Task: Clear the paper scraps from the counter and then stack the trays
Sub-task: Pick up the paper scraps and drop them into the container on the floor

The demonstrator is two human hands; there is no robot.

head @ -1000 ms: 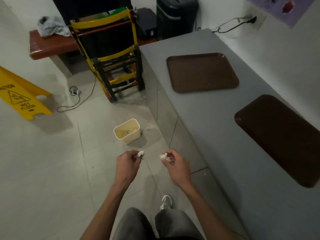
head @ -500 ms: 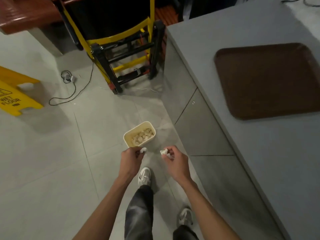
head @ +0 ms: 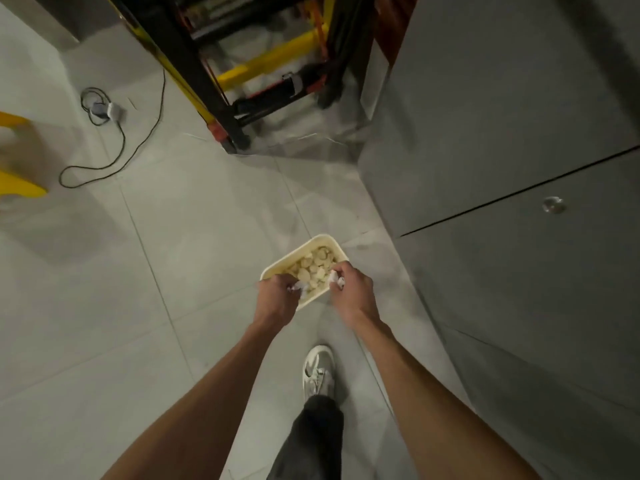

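In the head view, a cream bin (head: 277, 264) is seen on the tiled floor, just beyond the person's shoe (head: 318, 374) and near the grey cabinet front (head: 519, 271) at the right. A heap of crumpled paper scraps (head: 313, 268) lies inside it. Both hands are held over the bin's near rim. A small white scrap (head: 297, 287) is pinched in the curled fingers of the left hand (head: 277, 297), and a second white scrap (head: 338, 281) is pinched in the fingers of the right hand (head: 353, 289). Neither scrap has yet been dropped.

From the filled bin, the clearing step is judged to be well advanced, with these two scraps about to be added to the heap. Whether more scraps remain on the counter cannot be told, since its top is out of view. The trays are not in view either. With both hands taken up by paper, the stacking is judged to be wholly left to do.

At the far side, a yellow-and-black frame (head: 270, 60) stands on the floor. At the far left, a black cable (head: 138, 143) is looped over the tiles.
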